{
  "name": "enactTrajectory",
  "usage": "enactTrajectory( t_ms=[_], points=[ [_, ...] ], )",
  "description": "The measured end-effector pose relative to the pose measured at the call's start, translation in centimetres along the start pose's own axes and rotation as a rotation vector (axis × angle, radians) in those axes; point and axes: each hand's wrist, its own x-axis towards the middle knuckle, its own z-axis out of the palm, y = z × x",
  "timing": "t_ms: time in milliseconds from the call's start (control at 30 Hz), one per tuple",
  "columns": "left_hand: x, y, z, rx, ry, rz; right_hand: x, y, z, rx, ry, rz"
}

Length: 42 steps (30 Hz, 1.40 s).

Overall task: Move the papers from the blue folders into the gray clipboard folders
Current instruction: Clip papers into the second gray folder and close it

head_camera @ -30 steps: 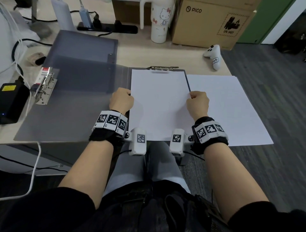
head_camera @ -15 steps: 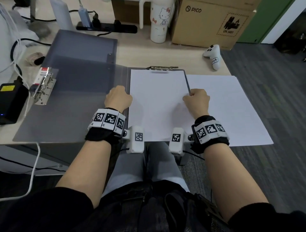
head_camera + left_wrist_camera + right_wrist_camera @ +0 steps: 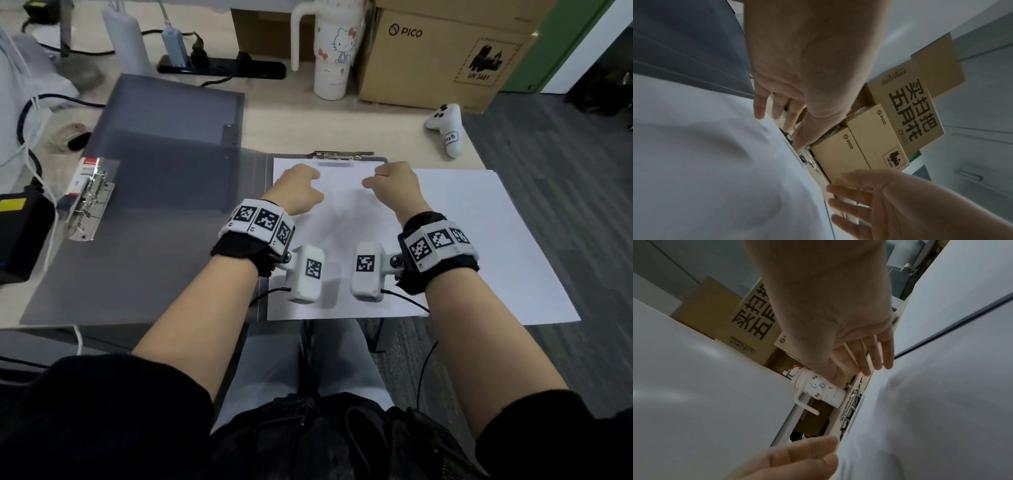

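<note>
A white sheet of paper (image 3: 342, 246) lies on the open gray clipboard folder (image 3: 144, 240), its top edge at the metal clip (image 3: 342, 156). My left hand (image 3: 296, 188) and right hand (image 3: 394, 186) hover side by side over the top of that sheet, just short of the clip. The wrist views show the left hand (image 3: 807, 81) and right hand (image 3: 838, 321) with fingers stretched out and holding nothing, their tips near the clip (image 3: 851, 402). More white paper (image 3: 486, 246) lies to the right and overhangs the desk edge.
A second gray folder (image 3: 171, 106) lies behind the open cover, with a metal lever clip (image 3: 89, 198) at its left. A Hello Kitty tumbler (image 3: 334, 51), a PICO cardboard box (image 3: 438, 51), a white controller (image 3: 445, 130) and a power strip (image 3: 222, 66) stand along the back.
Both hands have let go of the sheet's side edges and moved forward and inward to its top, near the clip. The sheet itself lies as before.
</note>
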Motion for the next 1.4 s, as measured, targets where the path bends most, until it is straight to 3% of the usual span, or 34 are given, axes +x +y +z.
enactTrajectory(
  t_ms=[200,367,567,700,933,1067,1200,1400],
  points=[
    [3.0,-0.1,0.6,0.094,-0.004,0.010,2.4,-0.3,1.6,0.103,-0.024,0.083],
    [5.1,-1.7,0.8,0.174,0.077,0.000,3.6,-0.2,2.5,0.142,-0.003,0.096],
    [6.6,-2.8,0.7,0.149,0.122,0.034,4.2,-0.6,3.4,0.251,0.050,0.064],
    [7.1,-2.7,0.1,0.014,0.171,-0.028,4.5,-0.8,3.8,0.298,0.026,-0.021],
    [8.7,-1.6,-1.2,-0.147,0.331,-0.033,5.1,-0.3,4.4,0.027,-0.197,-0.132],
    [9.3,-0.1,-1.3,-0.395,0.390,0.002,5.5,0.7,4.4,-0.198,-0.203,-0.206],
    [9.9,1.0,-1.2,-0.401,0.459,0.036,5.9,0.9,4.4,-0.239,-0.203,-0.218],
    [10.7,0.3,-1.3,-0.343,0.558,-0.039,6.0,0.9,4.5,-0.272,-0.211,-0.218]
  ],
)
